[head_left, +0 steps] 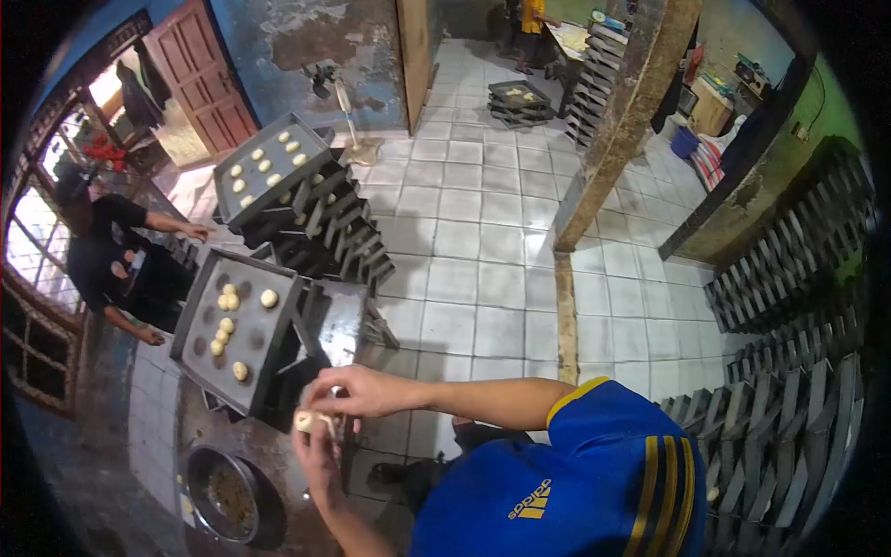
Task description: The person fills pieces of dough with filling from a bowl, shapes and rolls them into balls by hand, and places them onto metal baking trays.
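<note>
White square tiles [445,232] pave the room, with a scuffed blue wall [376,56] at eleven o'clock in the view and tall stacks of grey metal trays [770,446] at four. At seven o'clock, a person in a blue shirt with yellow stripes [557,501] holds a small pale piece of dough [304,422]. The left hand [322,464] has its fingers curled round it; the right hand [357,390] bends over it from above, though whether those fingers pinch it I cannot tell. At eleven o'clock from the hands lies a dark grey rectangular tray [192,343] bearing pale round dough balls [269,298]; at eight sits a wide metal bowl [269,501] with brown contents. A second tray of dough pieces [224,186] tops a stack at ten in the view, and a co-worker in dark clothes [121,246] stands at nine, beside the trays.
</note>
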Demonstrator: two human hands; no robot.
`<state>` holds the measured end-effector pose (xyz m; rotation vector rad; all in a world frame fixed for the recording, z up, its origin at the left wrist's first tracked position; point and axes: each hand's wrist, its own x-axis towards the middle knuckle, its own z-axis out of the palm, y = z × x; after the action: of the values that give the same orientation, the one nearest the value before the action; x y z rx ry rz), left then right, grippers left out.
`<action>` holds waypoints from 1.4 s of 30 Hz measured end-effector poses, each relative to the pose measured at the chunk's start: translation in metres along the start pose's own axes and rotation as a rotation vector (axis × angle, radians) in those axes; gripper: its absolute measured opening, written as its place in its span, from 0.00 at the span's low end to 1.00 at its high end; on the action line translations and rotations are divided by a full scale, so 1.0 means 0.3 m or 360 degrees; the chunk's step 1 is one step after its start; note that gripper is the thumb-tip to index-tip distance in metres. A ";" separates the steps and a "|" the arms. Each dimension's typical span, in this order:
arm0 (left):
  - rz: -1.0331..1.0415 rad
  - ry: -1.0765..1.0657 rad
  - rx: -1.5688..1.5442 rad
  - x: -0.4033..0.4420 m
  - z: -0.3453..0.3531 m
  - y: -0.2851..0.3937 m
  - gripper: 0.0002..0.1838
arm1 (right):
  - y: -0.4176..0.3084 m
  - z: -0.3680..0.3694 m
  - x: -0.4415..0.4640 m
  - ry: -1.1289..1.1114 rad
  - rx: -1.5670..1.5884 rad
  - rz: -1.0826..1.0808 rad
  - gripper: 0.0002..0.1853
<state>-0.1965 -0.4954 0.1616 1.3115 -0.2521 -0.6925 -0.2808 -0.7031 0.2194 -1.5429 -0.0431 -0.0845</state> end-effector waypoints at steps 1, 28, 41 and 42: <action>-0.0041 0.0027 0.0006 -0.004 -0.017 -0.015 0.25 | -0.021 -0.011 -0.014 0.0083 -0.0252 -0.0112 0.27; 0.1135 -0.0071 -0.0036 0.011 -0.301 0.565 0.23 | -0.040 0.692 0.391 -0.0091 0.1433 -0.0105 0.26; 0.1310 -0.0027 0.0103 -0.026 -0.404 0.626 0.40 | -0.136 0.700 0.498 -0.0152 0.0557 -0.0610 0.28; 0.1383 -0.0031 0.0089 -0.013 -0.415 0.618 0.39 | -0.197 0.661 0.475 -0.0395 0.0460 -0.0436 0.28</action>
<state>-0.0721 -0.3765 0.3041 1.1003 -0.8004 0.0424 -0.1386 -0.5105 0.2953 -1.2435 -0.4463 -0.0986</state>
